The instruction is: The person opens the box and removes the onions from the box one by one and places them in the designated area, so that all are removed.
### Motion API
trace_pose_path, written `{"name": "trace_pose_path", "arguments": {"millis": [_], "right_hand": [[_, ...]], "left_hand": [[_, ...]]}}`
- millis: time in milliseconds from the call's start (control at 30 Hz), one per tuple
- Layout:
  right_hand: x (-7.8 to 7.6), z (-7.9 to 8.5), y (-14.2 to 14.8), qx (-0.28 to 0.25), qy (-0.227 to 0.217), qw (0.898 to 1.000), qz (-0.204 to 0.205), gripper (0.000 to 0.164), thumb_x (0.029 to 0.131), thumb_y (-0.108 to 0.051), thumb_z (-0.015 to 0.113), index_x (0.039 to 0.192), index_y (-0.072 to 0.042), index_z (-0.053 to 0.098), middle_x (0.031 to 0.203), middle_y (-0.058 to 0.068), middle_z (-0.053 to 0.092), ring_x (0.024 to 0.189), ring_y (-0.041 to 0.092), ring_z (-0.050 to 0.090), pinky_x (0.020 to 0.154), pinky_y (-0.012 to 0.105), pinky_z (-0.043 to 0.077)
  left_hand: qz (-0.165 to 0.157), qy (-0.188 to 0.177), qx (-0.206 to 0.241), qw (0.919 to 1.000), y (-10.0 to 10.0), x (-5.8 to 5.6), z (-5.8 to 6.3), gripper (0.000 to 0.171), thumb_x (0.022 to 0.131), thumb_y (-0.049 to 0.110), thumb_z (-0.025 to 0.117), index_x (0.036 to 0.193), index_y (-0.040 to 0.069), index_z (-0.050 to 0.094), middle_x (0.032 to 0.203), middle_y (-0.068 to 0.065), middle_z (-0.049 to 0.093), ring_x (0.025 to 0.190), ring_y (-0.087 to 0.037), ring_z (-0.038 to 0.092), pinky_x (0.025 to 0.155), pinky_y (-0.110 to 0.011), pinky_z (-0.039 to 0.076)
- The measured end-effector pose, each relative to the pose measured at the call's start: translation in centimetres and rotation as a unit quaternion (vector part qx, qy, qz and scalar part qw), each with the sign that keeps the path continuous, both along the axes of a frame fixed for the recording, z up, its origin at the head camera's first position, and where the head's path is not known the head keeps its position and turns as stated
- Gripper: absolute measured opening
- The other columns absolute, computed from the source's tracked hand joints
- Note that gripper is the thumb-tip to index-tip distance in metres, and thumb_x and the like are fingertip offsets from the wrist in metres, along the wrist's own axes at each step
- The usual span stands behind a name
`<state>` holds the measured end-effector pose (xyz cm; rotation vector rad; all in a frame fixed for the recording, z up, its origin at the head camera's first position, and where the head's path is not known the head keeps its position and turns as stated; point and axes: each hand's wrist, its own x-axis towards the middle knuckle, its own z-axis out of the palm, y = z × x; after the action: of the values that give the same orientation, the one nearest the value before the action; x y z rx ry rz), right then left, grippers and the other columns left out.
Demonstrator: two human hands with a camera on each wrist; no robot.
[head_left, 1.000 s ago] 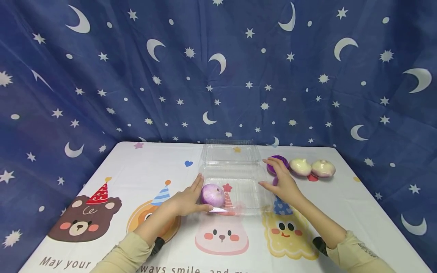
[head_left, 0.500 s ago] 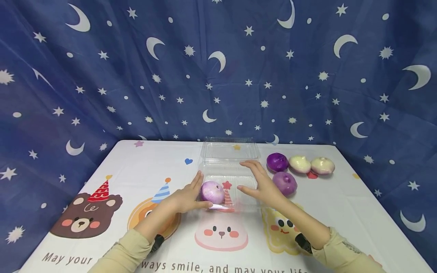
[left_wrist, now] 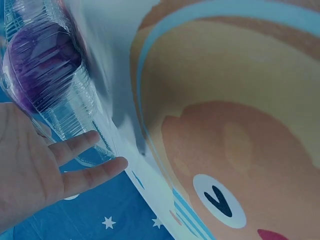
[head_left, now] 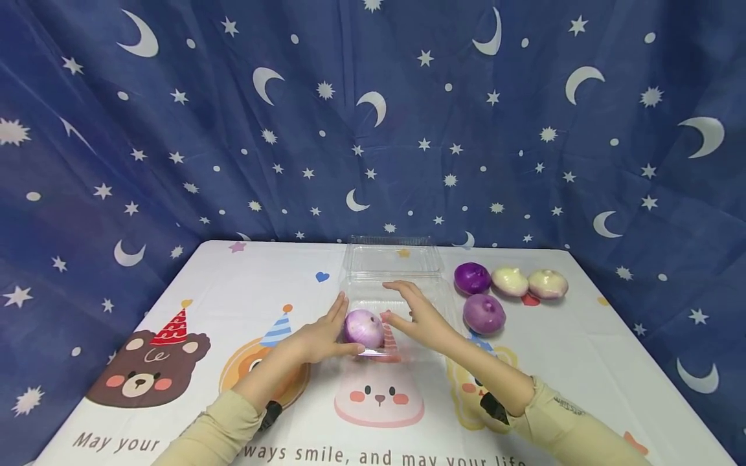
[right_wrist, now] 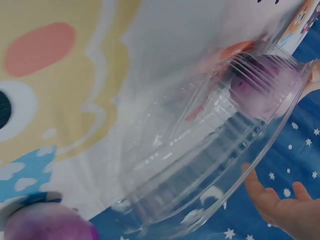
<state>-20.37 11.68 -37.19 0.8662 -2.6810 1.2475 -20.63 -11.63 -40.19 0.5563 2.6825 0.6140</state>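
Note:
A pale purple onion (head_left: 364,328) sits at the left end of a clear plastic clamshell box (head_left: 361,288), whose lid (head_left: 393,259) is folded back behind it. My left hand (head_left: 320,336) lies along the box's left end with straight fingers, thumb at the front corner. In the left wrist view that hand (left_wrist: 30,170) has its fingers spread by the ribbed wall. My right hand (head_left: 422,320) hovers over the right part of the box, thumb and fingers spread toward the onion, holding nothing. The right wrist view shows the onion (right_wrist: 265,85) through the clear wall.
Right of the box lie a dark purple onion (head_left: 473,278), a mauve onion (head_left: 484,314) and two whitish onions (head_left: 510,282). A printed white cloth (head_left: 280,265) covers the table. Behind it hangs a blue curtain (head_left: 326,162) with moons and stars.
My right hand has moved left, from beside the loose onions to over the box, near the onion inside. The left hand stays at the box's left end.

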Motion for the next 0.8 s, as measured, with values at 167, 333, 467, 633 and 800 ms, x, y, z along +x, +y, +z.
{"name": "trace_pose_path", "arguments": {"millis": [167, 333, 467, 633, 800], "right_hand": [[-0.8, 0.0, -1.1, 0.013, -0.038, 0.999, 0.014, 0.056, 0.088, -0.022, 0.066, 0.137, -0.006, 0.044, 0.139, 0.019, 0.045, 0.127, 0.038, 0.045, 0.098, 0.056, 0.042], [-1.2, 0.0, -2.2, 0.05, -0.107, 0.993, 0.02, 0.06, 0.087, -0.027, 0.066, 0.139, -0.007, 0.043, 0.143, 0.019, 0.041, 0.134, 0.038, 0.038, 0.106, 0.057, 0.033], [-1.4, 0.0, -2.8, 0.06, -0.138, 0.988, 0.02, 0.061, 0.086, -0.027, 0.068, 0.138, -0.005, 0.044, 0.143, 0.022, 0.04, 0.134, 0.039, 0.037, 0.107, 0.056, 0.033], [-2.0, -0.4, -3.5, 0.078, -0.176, 0.981, 0.022, 0.061, 0.086, -0.026, 0.068, 0.136, -0.002, 0.044, 0.141, 0.023, 0.043, 0.131, 0.039, 0.041, 0.104, 0.053, 0.038], [-2.7, -0.7, -3.9, 0.076, -0.246, 0.966, 0.016, 0.06, 0.087, -0.026, 0.067, 0.137, -0.003, 0.043, 0.139, 0.026, 0.043, 0.126, 0.041, 0.044, 0.092, 0.053, 0.048]], "left_hand": [[0.001, -0.003, 0.001, 1.0, 0.0, 0.0, 0.0, 0.108, 0.082, 0.065, 0.055, 0.151, 0.003, 0.0, 0.159, -0.011, -0.011, 0.141, -0.037, 0.025, 0.103, -0.051, 0.04], [-0.002, 0.001, -0.001, 1.0, -0.1, 0.1, 0.0, 0.108, 0.083, 0.065, 0.055, 0.151, 0.002, 0.0, 0.159, -0.013, -0.01, 0.141, -0.038, 0.026, 0.101, -0.052, 0.041], [-0.004, 0.003, -0.005, 1.0, -0.1, 0.3, 0.0, 0.107, 0.083, 0.065, 0.055, 0.151, 0.002, 0.0, 0.159, -0.013, -0.009, 0.14, -0.039, 0.028, 0.1, -0.052, 0.042], [-0.006, -0.001, -0.009, 0.9999, -0.1, 0.4, 0.0, 0.107, 0.084, 0.064, 0.055, 0.151, 0.002, -0.001, 0.159, -0.012, -0.011, 0.139, -0.039, 0.029, 0.1, -0.051, 0.043], [-0.008, 0.002, -0.01, 0.9999, -0.1, 0.1, -0.1, 0.108, 0.083, 0.066, 0.053, 0.151, 0.003, -0.001, 0.159, -0.011, -0.012, 0.139, -0.039, 0.03, 0.099, -0.052, 0.043]]}}
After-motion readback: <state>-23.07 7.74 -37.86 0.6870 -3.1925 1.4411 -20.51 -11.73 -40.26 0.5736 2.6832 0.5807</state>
